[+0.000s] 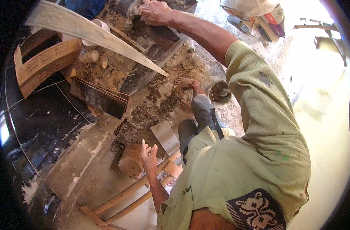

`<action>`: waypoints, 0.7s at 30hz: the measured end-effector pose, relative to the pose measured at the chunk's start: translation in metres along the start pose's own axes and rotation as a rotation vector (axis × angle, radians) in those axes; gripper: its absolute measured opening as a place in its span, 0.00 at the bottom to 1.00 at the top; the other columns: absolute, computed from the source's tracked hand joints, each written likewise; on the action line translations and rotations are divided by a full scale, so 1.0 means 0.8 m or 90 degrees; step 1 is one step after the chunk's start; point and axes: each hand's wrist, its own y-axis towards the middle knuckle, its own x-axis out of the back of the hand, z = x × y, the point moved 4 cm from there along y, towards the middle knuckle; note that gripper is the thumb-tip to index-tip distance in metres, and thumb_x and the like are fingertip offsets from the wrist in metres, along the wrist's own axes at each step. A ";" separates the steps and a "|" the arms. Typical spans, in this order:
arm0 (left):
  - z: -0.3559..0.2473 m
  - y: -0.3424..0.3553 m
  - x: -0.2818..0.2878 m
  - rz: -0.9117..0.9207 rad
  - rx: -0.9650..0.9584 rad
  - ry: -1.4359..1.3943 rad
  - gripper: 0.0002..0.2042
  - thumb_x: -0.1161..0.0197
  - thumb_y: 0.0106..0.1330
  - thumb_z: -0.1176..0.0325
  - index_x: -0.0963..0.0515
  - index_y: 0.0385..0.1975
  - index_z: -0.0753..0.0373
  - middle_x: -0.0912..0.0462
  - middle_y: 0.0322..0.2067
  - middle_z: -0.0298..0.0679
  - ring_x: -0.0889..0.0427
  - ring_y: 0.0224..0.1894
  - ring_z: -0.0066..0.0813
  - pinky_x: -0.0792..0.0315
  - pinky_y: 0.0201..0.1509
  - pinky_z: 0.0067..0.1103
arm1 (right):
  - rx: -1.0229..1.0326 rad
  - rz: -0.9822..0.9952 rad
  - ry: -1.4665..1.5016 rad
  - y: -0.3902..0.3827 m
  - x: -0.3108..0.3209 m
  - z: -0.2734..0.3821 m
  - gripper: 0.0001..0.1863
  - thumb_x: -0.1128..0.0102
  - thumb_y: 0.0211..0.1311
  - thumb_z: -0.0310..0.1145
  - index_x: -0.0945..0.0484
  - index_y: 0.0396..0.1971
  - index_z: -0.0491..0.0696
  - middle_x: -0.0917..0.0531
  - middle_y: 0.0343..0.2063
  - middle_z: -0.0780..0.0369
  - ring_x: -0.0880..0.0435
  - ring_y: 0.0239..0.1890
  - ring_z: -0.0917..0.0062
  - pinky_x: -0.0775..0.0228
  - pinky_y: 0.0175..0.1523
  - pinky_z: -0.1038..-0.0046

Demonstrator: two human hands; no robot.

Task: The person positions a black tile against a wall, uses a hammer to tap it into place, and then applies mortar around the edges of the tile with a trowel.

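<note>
My right hand (155, 12) reaches far up and forward, its fingers closed over a small grey object (133, 10) pressed on a dark slab (159, 34); what the object is I cannot tell. Low in the middle, my left hand (149, 155) hangs open with fingers apart and holds nothing. It hovers just right of a round wooden block (130, 159) and above two bamboo poles (129, 191). A flat grey tile piece (165, 136) lies just beyond it. My bare foot (184, 81) rests on dirt and rubble.
A long pale plank (87, 30) slants across the upper left. Beside it are a cardboard box (44, 61), a stack of dark tiles (102, 100) and a glossy black slab (41, 122). A small dirty bowl (220, 92) sits by the foot; sandals (238, 23) and a sack (272, 17) lie far right.
</note>
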 end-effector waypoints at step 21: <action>0.064 0.020 -0.114 0.126 0.079 -0.075 0.38 0.36 0.64 0.56 0.44 0.69 0.68 0.26 0.55 0.56 0.25 0.55 0.40 0.33 0.61 0.29 | -0.441 0.309 -0.097 -0.570 0.285 -0.218 0.15 0.42 0.60 0.34 0.24 0.45 0.45 0.21 0.37 0.48 0.21 0.43 0.54 0.28 0.48 0.58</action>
